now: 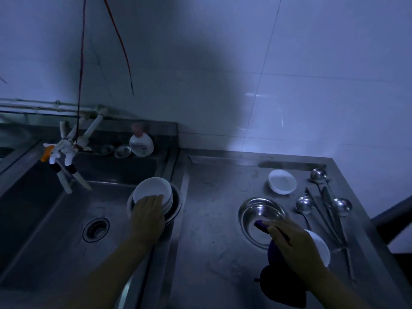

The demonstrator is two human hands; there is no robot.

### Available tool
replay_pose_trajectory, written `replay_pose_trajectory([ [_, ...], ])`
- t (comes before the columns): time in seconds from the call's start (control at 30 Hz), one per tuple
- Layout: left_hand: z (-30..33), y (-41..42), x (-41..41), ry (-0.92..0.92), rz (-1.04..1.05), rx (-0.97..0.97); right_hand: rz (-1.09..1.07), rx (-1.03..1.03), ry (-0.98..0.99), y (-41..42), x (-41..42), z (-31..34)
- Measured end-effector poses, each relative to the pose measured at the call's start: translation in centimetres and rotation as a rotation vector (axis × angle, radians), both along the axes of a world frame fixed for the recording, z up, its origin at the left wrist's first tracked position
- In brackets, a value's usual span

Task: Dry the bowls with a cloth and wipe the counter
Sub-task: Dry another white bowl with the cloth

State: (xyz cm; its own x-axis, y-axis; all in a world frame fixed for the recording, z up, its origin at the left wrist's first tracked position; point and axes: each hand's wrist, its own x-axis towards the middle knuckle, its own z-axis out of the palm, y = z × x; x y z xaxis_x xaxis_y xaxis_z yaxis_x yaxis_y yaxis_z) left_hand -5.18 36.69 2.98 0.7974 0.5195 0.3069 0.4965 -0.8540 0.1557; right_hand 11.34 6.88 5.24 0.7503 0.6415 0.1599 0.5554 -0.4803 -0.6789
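A stack of white bowls (152,190) sits in a steel basin (177,207) at the right side of the sink. My left hand (148,214) lies over the near rim of the top bowl, fingers curled on it. On the counter, my right hand (289,244) holds a dark purple cloth (273,248) that hangs below it, fingertips at the edge of an empty steel bowl (259,214). A white bowl (321,245) lies partly hidden under my right hand. Another white bowl (282,181) stands further back.
The steel counter (211,219) carries several ladles and utensils (325,208) at its right. The sink (55,219) has a drain (95,229) and a faucet (66,157) above its left. A soap bottle (141,142) and glass lids stand on the back ledge.
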Motion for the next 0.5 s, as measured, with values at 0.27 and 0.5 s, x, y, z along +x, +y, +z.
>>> replay_pose_trajectory([
  [0.27,-3.7,-9.8,6.0,-0.143,-0.259,-0.069,-0.227,0.147,0.043,-6.4,3.1,-1.0],
  [0.5,-7.0,-22.2,14.2,0.239,-0.321,-0.521,-0.406,0.165,0.177,-14.1,7.7,-1.4],
])
